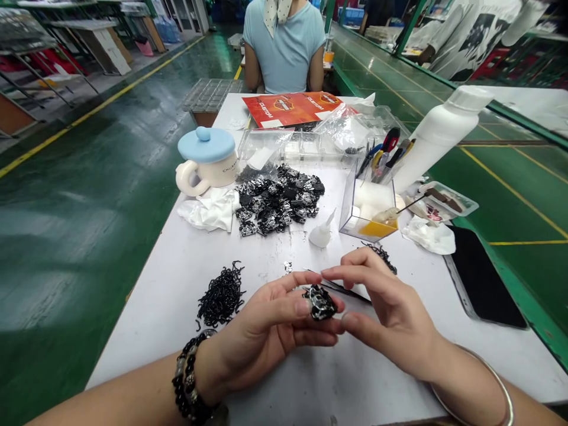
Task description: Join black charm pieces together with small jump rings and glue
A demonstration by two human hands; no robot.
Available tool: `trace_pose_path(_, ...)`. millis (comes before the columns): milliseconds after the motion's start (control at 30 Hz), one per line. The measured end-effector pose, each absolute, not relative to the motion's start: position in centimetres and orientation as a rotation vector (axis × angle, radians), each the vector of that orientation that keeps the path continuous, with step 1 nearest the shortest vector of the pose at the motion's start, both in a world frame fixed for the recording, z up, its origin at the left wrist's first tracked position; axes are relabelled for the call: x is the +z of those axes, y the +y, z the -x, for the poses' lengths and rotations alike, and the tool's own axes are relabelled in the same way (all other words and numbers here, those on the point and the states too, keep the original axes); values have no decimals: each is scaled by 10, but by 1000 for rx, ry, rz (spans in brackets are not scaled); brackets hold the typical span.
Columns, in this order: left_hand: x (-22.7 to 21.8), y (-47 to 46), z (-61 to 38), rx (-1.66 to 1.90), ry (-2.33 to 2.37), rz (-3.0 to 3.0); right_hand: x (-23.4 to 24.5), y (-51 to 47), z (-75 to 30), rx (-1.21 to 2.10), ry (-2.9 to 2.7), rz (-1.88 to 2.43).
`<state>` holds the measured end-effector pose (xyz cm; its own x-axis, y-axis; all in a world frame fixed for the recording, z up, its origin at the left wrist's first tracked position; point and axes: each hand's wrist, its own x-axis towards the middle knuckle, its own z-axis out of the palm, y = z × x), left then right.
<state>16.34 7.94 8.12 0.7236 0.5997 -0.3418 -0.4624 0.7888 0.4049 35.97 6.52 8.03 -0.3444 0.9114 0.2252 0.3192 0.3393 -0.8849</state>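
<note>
My left hand [275, 313] grips a small black piece with silver line markings [320, 303] between thumb and fingers, above the front of the white table. Close beside it is my right hand [390, 307], thumb and forefinger apart, their tips near the piece; nothing shows between them. Behind the right fingers lies a thin dark tool [344, 289], partly hidden. A heap of similar black and silver pieces [279, 198] fills the middle of the table. Small black hooked parts [220, 296] are piled left of my left hand, and more black parts [382, 255] lie behind the right one.
A lidded mug [207, 163] stands back left, near crumpled tissue [210, 210]. A small white nozzle bottle [322, 232] stands by a clear tool holder [368, 207]. To the right are a white bottle [444, 133] and a phone [486, 275]. A person [284, 47] sits beyond the table.
</note>
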Motion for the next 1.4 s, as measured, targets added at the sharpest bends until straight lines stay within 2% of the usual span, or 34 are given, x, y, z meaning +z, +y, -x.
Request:
trace_pose_path(233,81,80,-161,535,446,-507,81,67,-362,1071,-1858,953)
trace_pose_path(300,84,83,-156,623,538,-859,82,67,-364,1065,-1875,940)
trace_pose_path(433,93,89,-145,971,651,-2012,84,68,-368,1100,-1918,970)
trace_pose_path(533,96,91,-144,1035,572,-2395,84,70,-367,1141,-1938,964)
trace_pose_path(967,94,91,-143,1035,513,-2563,86,69,-364,1194,-1956,1017)
trace_pose_path(1400,89,87,-149,1068,682,-2646,86,69,-358,1329,-1860,1211)
